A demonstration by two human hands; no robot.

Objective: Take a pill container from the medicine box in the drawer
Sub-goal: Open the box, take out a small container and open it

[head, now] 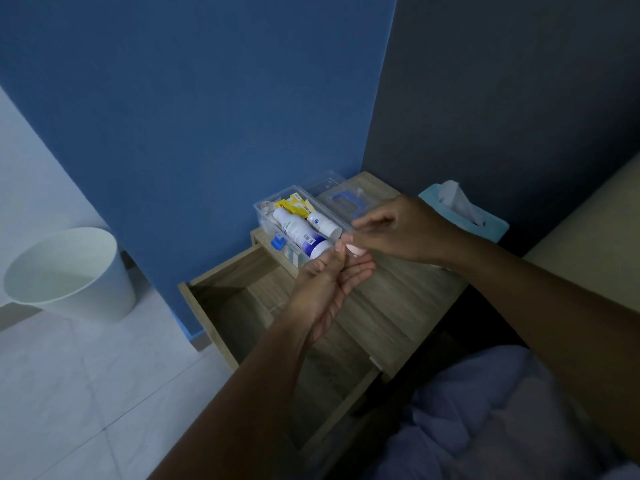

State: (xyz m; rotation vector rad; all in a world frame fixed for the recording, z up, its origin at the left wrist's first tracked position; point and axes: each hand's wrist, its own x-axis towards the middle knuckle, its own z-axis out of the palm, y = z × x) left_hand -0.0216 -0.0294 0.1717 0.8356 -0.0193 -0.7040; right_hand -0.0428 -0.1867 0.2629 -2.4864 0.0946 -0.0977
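Left hand palm up over nightstand, fingers cupped around small pale pill container; right hand just above, fingertips pinching container's top; clear medicine box on nightstand, lid open, two white bottles inside; drawer pulled out below; tissue box behind; white bin on floor.

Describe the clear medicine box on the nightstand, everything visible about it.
The medicine box is a clear plastic rectangular tub standing open on the wooden nightstand, near the blue wall. Its clear lid with a blue handle lies beside it. Inside lie two white bottles, yellow packets and a small blue item. Neither hand clearly touches it.
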